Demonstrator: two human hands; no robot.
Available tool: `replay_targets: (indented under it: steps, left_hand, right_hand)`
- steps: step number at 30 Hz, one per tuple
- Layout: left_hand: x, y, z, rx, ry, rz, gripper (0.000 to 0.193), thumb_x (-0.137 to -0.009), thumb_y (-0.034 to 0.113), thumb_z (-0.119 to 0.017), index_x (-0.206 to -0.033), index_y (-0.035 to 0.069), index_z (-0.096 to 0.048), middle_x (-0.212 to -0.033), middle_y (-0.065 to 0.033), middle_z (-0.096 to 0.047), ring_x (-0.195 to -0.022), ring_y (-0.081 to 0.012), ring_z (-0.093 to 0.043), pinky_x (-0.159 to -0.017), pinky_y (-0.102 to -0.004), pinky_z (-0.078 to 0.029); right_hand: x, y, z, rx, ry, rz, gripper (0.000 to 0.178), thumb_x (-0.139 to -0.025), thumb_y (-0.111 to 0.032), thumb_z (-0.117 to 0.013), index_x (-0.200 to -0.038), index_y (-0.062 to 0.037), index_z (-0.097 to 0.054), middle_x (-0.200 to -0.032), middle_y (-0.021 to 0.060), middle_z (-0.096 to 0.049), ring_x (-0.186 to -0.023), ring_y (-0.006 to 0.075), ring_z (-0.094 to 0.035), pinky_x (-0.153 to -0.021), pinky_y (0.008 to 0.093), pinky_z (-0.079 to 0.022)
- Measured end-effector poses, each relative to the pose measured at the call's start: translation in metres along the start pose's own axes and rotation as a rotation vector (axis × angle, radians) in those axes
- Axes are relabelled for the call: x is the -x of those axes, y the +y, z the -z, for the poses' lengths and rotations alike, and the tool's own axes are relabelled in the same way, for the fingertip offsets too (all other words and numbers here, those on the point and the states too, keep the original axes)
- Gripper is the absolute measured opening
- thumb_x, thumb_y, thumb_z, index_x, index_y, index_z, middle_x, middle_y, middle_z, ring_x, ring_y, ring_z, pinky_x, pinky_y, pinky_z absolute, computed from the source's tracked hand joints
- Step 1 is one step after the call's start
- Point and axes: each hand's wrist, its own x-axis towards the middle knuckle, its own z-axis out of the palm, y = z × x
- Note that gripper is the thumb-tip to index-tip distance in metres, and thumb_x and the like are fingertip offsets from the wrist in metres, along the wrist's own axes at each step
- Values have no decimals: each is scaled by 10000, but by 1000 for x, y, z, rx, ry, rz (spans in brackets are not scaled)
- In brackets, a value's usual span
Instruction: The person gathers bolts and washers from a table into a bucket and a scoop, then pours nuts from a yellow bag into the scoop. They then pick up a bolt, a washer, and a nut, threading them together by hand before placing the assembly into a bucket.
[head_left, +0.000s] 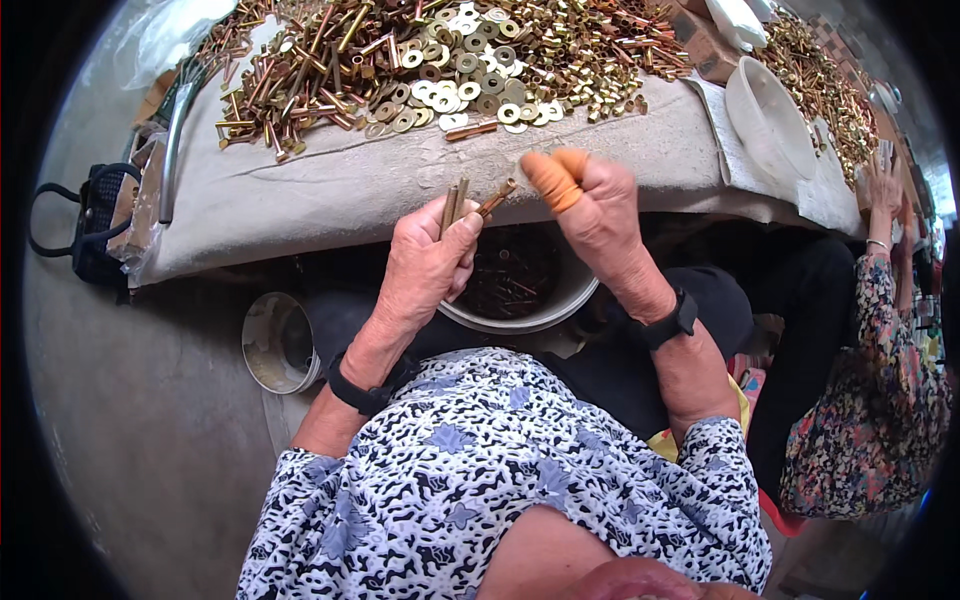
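Observation:
My left hand [425,255] is closed around several brass-coloured metal bolts or sleeve anchors [453,205]. One anchor [497,197] sticks out past the thumb toward the right, its end pointing up. Orange finger covers sit on the thumb and finger of my right hand [605,205], which is curled closed and raised just right of that anchor, apart from it. Slight blur and the finger covers hide whatever it may hold. Below both hands stands a pale bucket [530,325] with dark metal parts inside. A lone anchor [470,131] lies on the cloth-covered table [330,195].
Heaped along the table's far side are long bolts [330,60], flat washers [445,95] and small nuts or sleeves [590,75]. A white bowl [770,120] leans at the right, near a co-worker's hand [880,185]. A metal bar [176,150], dark bag [98,220] and small bucket [280,345] are leftward.

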Motion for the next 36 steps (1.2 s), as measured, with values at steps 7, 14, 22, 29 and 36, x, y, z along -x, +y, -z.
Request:
replay_targets:
  steps: [7, 14, 22, 29, 36]
  left_hand:
    - [-8, 0, 0, 47, -26, -3, 244, -911, 252, -579, -969, 17, -546, -602, 23, -446, -405, -36, -383, -336, -179, -283]
    - [-8, -3, 4, 50, -38, 8, 220, -909, 233, -582, -963, 21, -554, -593, 23, -453, -405, -33, -391, -334, -178, -290]
    - [-10, -2, 3, -90, -63, -3, 263, -914, 221, -581, -1041, -9, -579, -551, 65, -396, -402, -1, -324, -356, -171, -219]
    - [-5, 17, -2, 44, -87, 49, 289, -956, 252, -490, -1074, -6, -545, -586, 47, -397, -417, -11, -296, -378, -172, -215]
    - [-4, 16, 0, 31, -4, 35, 203, -949, 210, -482, -912, 13, -517, -645, -2, -486, -406, -27, -341, -356, -169, -254]
  right_hand:
    - [-13, 9, -17, -3, 201, 398, 229, -838, -167, -655, -681, -7, -607, -512, 80, -465, -459, 145, -401, -423, 299, -355]
    - [-10, 7, 3, 39, 185, 15, 261, -846, -168, -648, -655, 0, -588, -480, 94, -402, -453, 131, -358, -427, 302, -343]
    - [-43, 27, -1, 661, 163, 323, 231, -791, -100, -605, -1019, -92, -637, -670, 95, -595, -562, 276, -591, -474, 363, -450]
    - [-50, 30, -5, 854, 70, 242, 124, -819, -141, -618, -925, -82, -639, -736, 92, -627, -655, 268, -624, -543, 346, -481]
    - [-41, 29, -7, 646, 246, 401, 57, -788, -17, -631, -838, -12, -603, -729, 135, -609, -635, 294, -610, -538, 335, -473]
